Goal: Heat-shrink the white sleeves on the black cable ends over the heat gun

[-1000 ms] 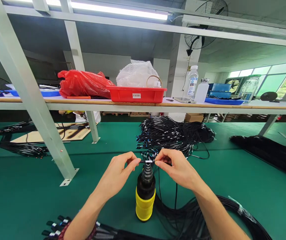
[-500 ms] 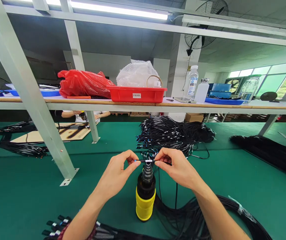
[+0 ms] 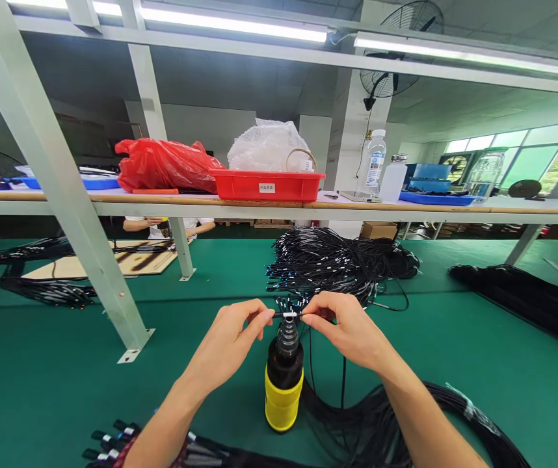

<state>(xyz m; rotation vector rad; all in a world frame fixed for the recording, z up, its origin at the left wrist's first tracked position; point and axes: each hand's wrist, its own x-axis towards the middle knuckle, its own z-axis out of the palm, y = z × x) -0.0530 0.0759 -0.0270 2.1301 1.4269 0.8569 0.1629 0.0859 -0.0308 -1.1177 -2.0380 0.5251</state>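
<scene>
Fingers (image 3: pixel 265 316) of the left hand (image 3: pixel 230 331) and of the right hand (image 3: pixel 340 322) are closed on a thin black cable (image 3: pixel 279 315), whose long axis runs left to right between them. Its white sleeve (image 3: pixel 289 314) lies in the gap, slightly nearer the right fingers, at the top of the nozzle (image 3: pixel 287 339); whether they touch, I cannot tell. Below the fingers, the yellow tool (image 3: pixel 281 400) stands upright on the worktop (image 3: pixel 230 409), its nozzle blocking the way straight down. Wire ends (image 3: pixel 286 304) show just beyond the sleeve, a cable pile (image 3: pixel 328 260) farther past. Loose cables (image 3: pixel 381 422) spread below the right hand.
</scene>
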